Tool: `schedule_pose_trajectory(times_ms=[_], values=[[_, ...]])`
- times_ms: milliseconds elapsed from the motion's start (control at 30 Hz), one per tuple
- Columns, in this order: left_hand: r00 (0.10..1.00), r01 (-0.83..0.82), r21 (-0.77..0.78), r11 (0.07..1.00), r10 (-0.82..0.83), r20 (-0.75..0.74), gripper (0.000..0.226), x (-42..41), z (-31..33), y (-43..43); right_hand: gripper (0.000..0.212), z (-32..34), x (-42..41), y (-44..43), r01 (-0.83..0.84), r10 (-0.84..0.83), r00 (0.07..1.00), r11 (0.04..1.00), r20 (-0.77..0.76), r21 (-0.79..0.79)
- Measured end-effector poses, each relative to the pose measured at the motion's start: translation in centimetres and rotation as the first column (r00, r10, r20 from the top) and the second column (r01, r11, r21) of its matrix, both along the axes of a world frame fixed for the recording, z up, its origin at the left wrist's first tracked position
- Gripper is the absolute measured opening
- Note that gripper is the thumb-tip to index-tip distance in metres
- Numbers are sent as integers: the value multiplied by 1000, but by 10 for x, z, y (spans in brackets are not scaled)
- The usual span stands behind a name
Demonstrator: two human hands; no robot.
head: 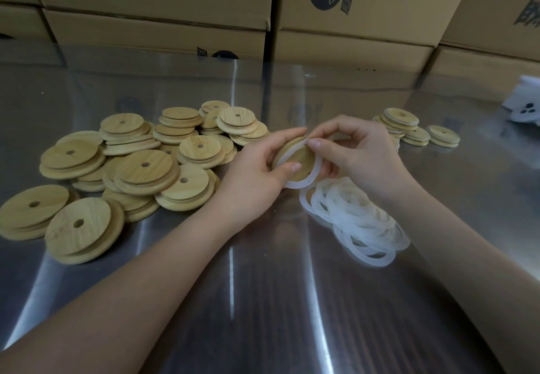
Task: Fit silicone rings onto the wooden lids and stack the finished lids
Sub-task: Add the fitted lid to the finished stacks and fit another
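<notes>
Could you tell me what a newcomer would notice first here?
At the centre, the left hand holds a wooden lid while the right hand pinches a silicone ring against its edge. A pile of bare lids fills the left of the steel table, with a heap of rings by the right hand and a few ringed lids at the back right.

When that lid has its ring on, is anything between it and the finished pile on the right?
Nothing on the table does. Only the right hand, pinching the ring on the lid, sits between it and the finished pile; the loose rings lie nearer, off that line.
</notes>
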State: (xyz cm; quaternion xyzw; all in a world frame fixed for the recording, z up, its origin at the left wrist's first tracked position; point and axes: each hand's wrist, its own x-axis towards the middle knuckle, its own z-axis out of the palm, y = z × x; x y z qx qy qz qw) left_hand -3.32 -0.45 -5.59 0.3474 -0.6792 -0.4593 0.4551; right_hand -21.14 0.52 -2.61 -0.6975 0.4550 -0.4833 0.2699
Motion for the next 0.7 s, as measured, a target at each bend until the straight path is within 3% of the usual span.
schedule_pose_trajectory(times_ms=[400, 700], values=[[970, -79, -266, 961, 136, 203, 53, 2, -4, -1, 12, -1, 1, 0, 24, -25, 999, 999, 27, 28], [977, -52, -298, 953, 110, 183, 36, 1, -6, 0, 10, 2, -2, -1, 27, -30, 999, 996, 36, 84]])
